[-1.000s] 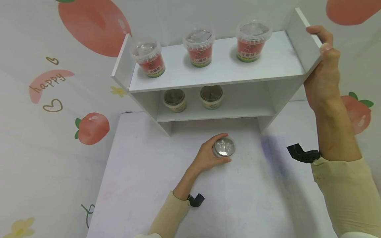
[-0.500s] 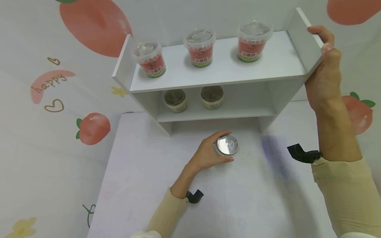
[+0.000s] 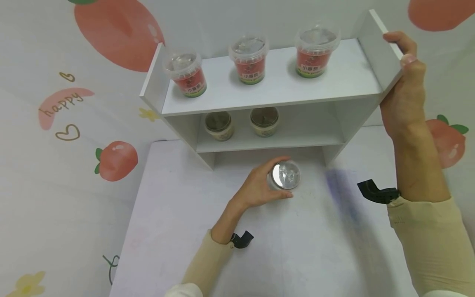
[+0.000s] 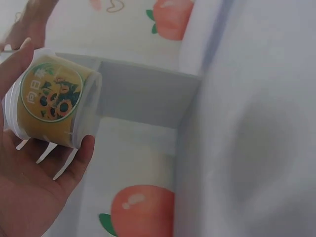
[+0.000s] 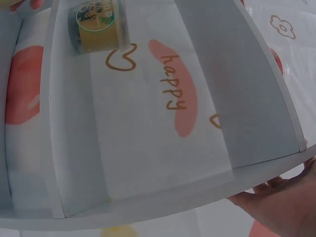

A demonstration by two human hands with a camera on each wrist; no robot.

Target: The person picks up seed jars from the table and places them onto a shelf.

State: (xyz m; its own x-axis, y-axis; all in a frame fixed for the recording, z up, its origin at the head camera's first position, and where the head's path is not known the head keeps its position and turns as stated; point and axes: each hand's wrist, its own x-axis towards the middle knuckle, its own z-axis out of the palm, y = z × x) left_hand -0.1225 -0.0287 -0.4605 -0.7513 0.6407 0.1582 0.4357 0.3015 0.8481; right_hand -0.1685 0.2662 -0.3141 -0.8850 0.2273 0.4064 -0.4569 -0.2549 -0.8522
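My left hand (image 3: 254, 189) holds a plastic tub (image 3: 286, 175) with a shiny silver top, thumb on one side and fingers on the other. In the left wrist view the tub (image 4: 52, 101) shows a yellow label with a sunflower picture and lies tilted in that frame. They are just in front of the white shelf unit (image 3: 274, 94), below its lower board. My right hand (image 3: 406, 90) grips the unit's right side panel (image 3: 376, 53) near its upper front edge. In the right wrist view that hand (image 5: 284, 205) is partly cut off by the frame.
Three red-labelled tubs, one of them at the right (image 3: 313, 62), stand on the top board. Two pale tubs, including a left one (image 3: 219, 131), sit on the lower board. The white table (image 3: 178, 231) carries a bluish smudge (image 3: 343, 192). Walls have fruit prints.
My left hand has moved slightly forward and to the right with the tub, closer to the shelf unit. The right hand keeps its place on the side panel.
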